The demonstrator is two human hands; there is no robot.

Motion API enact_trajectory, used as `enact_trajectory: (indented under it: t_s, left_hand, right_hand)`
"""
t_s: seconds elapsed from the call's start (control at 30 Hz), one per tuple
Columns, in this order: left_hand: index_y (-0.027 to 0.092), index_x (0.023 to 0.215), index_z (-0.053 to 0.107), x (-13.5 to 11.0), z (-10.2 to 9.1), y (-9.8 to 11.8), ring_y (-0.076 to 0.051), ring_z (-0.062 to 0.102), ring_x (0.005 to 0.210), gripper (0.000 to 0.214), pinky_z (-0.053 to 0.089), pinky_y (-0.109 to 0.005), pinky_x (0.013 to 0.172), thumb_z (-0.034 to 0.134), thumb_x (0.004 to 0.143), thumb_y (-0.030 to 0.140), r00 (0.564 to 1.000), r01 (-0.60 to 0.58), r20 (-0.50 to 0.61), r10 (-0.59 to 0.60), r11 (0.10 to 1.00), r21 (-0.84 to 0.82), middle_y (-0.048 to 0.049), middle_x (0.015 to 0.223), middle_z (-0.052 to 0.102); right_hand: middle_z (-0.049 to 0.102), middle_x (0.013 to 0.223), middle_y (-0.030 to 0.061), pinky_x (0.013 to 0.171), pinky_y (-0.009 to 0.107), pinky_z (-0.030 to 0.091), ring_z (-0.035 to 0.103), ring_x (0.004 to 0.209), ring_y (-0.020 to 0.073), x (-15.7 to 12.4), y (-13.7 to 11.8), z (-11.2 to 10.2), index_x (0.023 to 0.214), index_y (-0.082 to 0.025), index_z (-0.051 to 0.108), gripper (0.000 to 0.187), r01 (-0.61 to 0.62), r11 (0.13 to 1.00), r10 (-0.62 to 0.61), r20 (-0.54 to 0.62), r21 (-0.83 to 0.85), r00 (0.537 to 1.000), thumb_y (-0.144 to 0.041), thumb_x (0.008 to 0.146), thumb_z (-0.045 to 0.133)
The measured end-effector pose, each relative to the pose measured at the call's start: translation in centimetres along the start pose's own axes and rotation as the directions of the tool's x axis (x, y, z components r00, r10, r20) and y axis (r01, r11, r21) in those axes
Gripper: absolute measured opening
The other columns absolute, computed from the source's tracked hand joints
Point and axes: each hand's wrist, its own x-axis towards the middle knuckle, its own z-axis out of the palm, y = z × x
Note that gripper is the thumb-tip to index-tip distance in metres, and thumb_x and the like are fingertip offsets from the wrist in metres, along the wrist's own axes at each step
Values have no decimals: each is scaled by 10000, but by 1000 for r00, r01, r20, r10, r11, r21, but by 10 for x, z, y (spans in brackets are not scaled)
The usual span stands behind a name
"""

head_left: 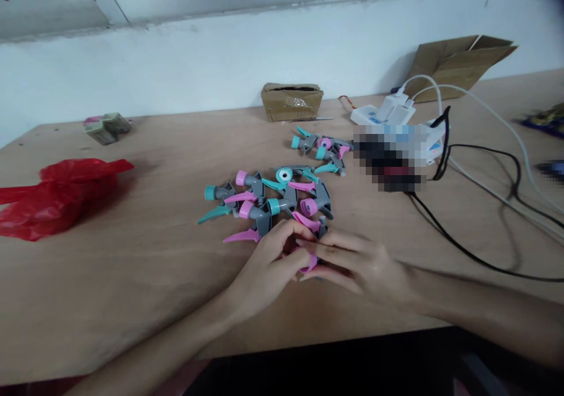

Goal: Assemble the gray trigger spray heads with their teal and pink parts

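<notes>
Near the table's front edge, my left hand (277,255) and my right hand (359,261) meet around one spray bottle trigger head (311,262). Its pink collar shows between my fingers, while most of its grey body is hidden. Both hands are closed on it, fingertips almost touching. Just beyond them lies a loose group of grey trigger heads, some with pink parts like this pink-collared one (255,217), others with teal parts like this teal-collared one (282,202). Farther back, a few more trigger heads (324,149) form a smaller cluster.
A red plastic bag (66,196) lies at the left, with small greenish blocks (108,128) behind it. A small cardboard box (292,102) stands by the wall. On the right are a white power strip (370,116), cables (467,249) and a larger open carton (449,70).
</notes>
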Motion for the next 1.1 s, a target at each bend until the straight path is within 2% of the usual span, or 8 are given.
enact_trajectory:
  t_s: [0.13,0.33,0.57,0.63,0.73,0.83,0.9,1.1]
  left_hand:
    - [184,823,492,-1,0,-3,-102,417,593,98,358,-230,542,444,753,135,1000,-7,13,7,1000,12,28,680,463]
    - [189,797,490,-3,2,-9,-98,374,577,137,339,-227,541,397,748,101,1000,2,-3,-2,1000,-19,35,656,431]
    - [183,878,496,0,1,-10,-101,454,622,137,388,-221,536,434,762,145,999,45,5,-44,998,-51,8,785,504]
    - [179,903,478,-1,-1,-6,-108,486,634,167,392,-218,519,506,739,179,995,80,-52,-79,997,13,-4,837,526]
    - [168,808,498,-7,-5,1,-108,478,592,149,338,-213,490,578,726,263,984,119,-160,-78,957,266,11,743,541]
    - [163,652,532,-10,-8,3,-105,435,527,231,260,-223,466,513,791,346,992,114,-104,-72,861,495,35,557,490]
    - [160,601,540,-11,-9,2,-101,415,499,288,226,-229,454,476,814,344,995,100,-59,-81,833,544,39,509,463]
    - [147,548,515,-7,-6,-5,-83,376,488,242,217,-223,469,518,769,245,998,26,-63,11,829,558,51,498,420]
  right_hand:
    - [594,786,40,628,239,517,566,710,114,-1,-4,0,1077,-131,588,268,36,996,-37,-17,-86,999,-242,838,542]
    - [557,725,38,560,235,496,535,655,115,2,-10,1,977,-95,606,208,69,985,-69,8,-158,998,-231,859,502]
    - [572,756,49,594,250,504,549,683,122,0,-8,2,980,-104,606,209,61,977,-59,15,-204,998,-232,868,484]
    - [582,758,49,590,246,496,544,684,121,-1,-7,1,999,-96,599,215,75,970,-76,3,-231,997,-227,862,497]
    - [602,748,50,579,257,472,529,679,131,-1,-6,-1,1019,-74,590,222,114,949,-123,-12,-293,992,-187,837,534]
    - [631,749,48,569,288,424,522,676,148,1,-8,-3,1045,-66,586,263,142,911,-157,-8,-387,988,-168,804,574]
    - [651,757,35,555,298,376,517,670,152,2,-10,-4,1030,-90,602,245,136,887,-152,-1,-440,988,-181,804,574]
    - [685,870,24,643,313,319,533,771,154,0,-13,3,1002,-132,634,212,53,891,-62,-4,-452,998,-233,855,520]
